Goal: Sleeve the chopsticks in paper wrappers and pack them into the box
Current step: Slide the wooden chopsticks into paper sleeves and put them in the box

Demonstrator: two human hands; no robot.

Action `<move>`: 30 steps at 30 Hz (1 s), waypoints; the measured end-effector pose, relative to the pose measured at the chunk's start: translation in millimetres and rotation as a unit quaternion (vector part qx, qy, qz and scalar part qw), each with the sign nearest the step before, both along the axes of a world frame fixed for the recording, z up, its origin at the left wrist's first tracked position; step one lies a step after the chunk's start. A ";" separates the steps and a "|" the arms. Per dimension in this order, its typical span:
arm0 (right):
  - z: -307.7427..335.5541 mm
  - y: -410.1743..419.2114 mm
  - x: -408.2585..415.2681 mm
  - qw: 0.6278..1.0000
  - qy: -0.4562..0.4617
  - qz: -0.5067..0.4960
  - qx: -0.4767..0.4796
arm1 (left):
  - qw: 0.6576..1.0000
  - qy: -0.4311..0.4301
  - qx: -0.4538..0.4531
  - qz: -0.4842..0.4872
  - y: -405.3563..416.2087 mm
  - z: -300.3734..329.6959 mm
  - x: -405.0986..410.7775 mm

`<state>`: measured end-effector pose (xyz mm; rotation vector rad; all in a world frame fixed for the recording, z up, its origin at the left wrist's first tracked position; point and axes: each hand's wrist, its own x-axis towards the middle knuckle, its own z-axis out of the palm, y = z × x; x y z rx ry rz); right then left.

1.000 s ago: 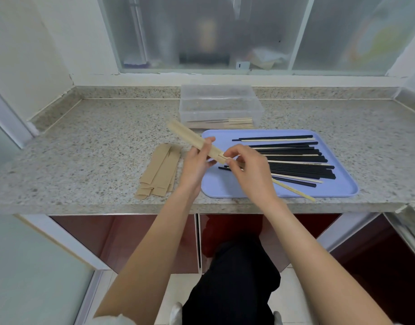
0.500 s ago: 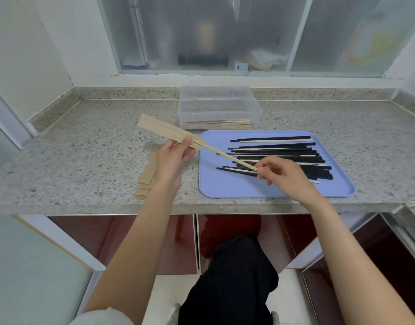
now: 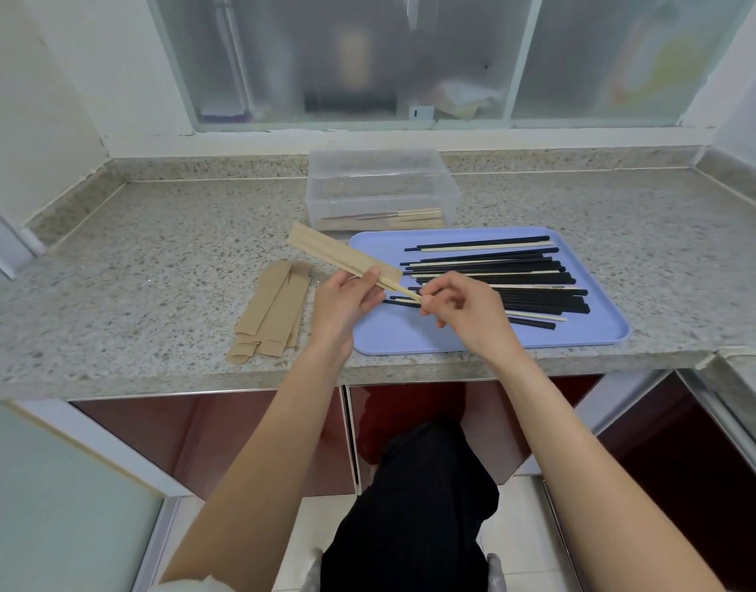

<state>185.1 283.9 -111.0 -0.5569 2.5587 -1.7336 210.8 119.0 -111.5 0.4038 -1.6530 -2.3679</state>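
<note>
Fingers [image 3: 369,277] pinch an unprinted paper wrapper [image 3: 342,260].

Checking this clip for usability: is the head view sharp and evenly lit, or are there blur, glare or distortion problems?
Head view: soft, even light, no harsh glare; the hands and the tray are sharp; wide-angle bending curves the counter edge; only shapes behind the frosted window are indistinct.

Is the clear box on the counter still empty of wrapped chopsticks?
No. The clear box already holds a few sleeved chopsticks lying along its near wall.
</note>
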 end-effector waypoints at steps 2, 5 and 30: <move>-0.3 -0.6 -0.2 1.000 -0.014 -0.009 -0.015 | 1.000 0.000 0.002 0.001 0.3 0.1 -0.5; 0.2 5.6 -1.7 1.000 -0.024 0.001 -0.020 | 1.000 0.002 0.001 -0.002 0.5 -1.8 -0.5; 8.9 39.5 -54.3 0.859 0.012 0.086 0.505 | 0.998 -0.018 -0.061 -0.007 -10.1 -12.2 -1.0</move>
